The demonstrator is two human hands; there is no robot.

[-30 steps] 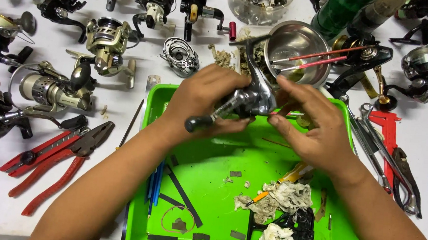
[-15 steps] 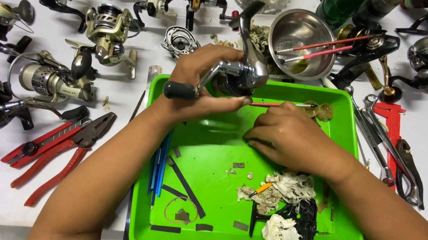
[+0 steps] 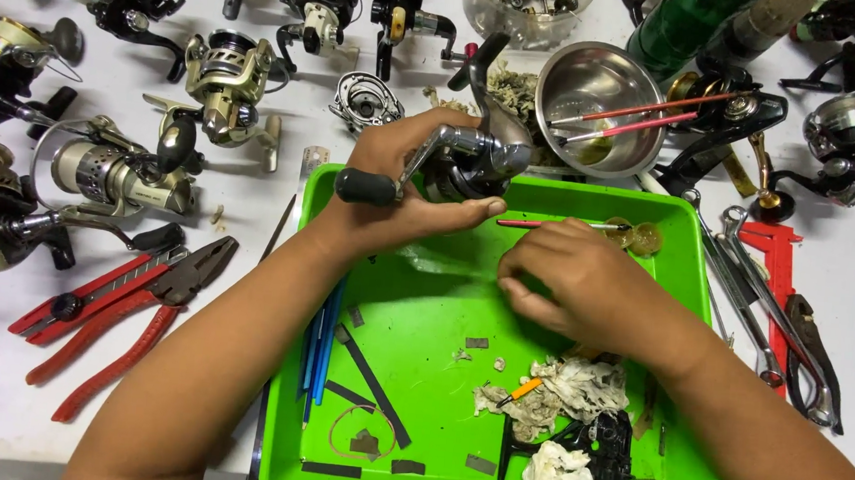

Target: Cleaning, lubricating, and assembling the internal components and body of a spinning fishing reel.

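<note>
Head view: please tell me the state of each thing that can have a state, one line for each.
left hand: closed around the fishing reel
fishing reel: held above the green tray
right hand: holding the thin red brush
thin red brush: level over the tray
green tray: littered with scraps
red pliers: lying open
steel bowl: upright, two brushes inside

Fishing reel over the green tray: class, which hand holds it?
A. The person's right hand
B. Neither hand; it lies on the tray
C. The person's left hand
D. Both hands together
C: the left hand alone grips the fishing reel at the far edge of the green tray, while the right hand is lower on the tray holding a thin red tool.
</note>
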